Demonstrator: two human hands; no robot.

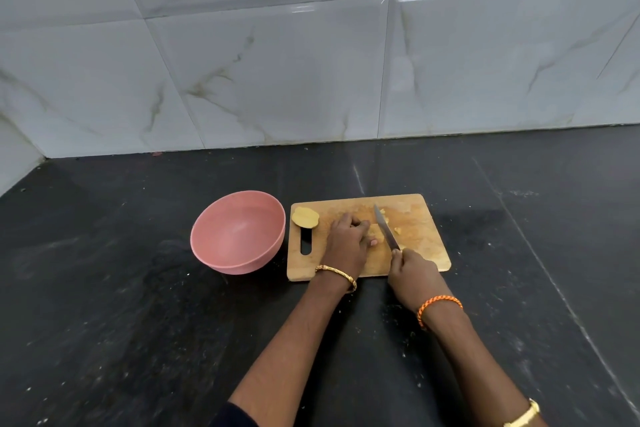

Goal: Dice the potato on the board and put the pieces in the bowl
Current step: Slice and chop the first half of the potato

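Note:
A wooden cutting board (424,250) lies on the dark counter. My left hand (346,239) presses down on a pale potato piece (377,234) in the middle of the board, mostly hiding it. My right hand (412,269) grips the handle of a knife (386,227), whose blade lies against the right side of that piece. A few cut bits (398,229) lie just right of the blade. A potato half (304,217) rests cut side up at the board's left end, above the handle slot. The pink bowl (239,232) stands left of the board, with nothing in it.
The black stone counter (138,322) stretches all around the board and bowl. A white marbled tile wall (277,62) rises behind. My forearms reach in from the bottom edge, with bangles on the wrists.

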